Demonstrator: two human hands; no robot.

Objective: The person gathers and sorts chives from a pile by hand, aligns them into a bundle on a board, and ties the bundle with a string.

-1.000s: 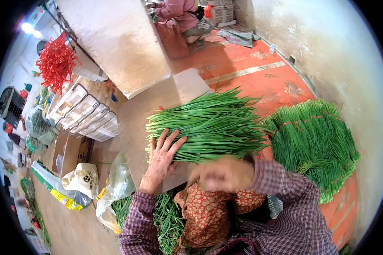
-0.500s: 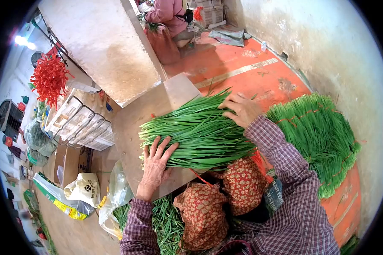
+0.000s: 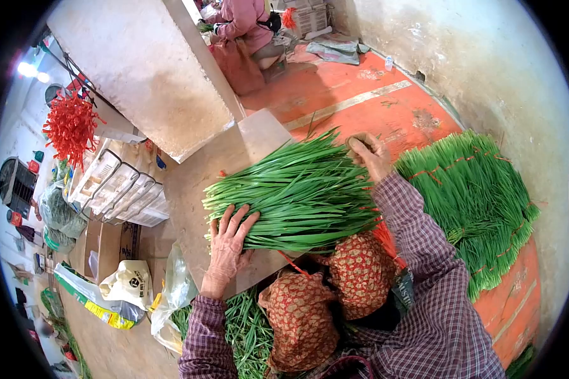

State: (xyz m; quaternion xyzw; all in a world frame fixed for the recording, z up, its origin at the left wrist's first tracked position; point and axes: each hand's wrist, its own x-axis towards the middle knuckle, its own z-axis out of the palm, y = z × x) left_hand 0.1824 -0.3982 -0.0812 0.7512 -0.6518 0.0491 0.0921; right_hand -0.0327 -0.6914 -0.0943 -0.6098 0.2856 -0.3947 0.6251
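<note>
We see the heap of long chive-like leaves [image 3: 297, 196] lying on the counter [image 3: 186, 208], pale stem ends toward the left, tips toward the right. The left hand [image 3: 230, 248] rests on it near the stem ends, fingers spread, closed around nothing. The right hand [image 3: 370, 156] is by the far tips with its fingers curled; we cannot tell whether it pinches a leaf.

In our judgement, the flat palm is the weak point: it presses but does not enclose, so a pull at the tips could draw out single leaves or turn the heap crooked. Too much pressure may bruise the stems. The near leaves lie close to the flowered cloth [image 3: 360, 278] over the knees, so a lifted knee could disorder them. The red tie [image 3: 295, 263] at the near edge might catch, and the right sleeve [image 3: 417, 230] might brush the tied bundles [image 3: 468, 208] beside it.
</note>
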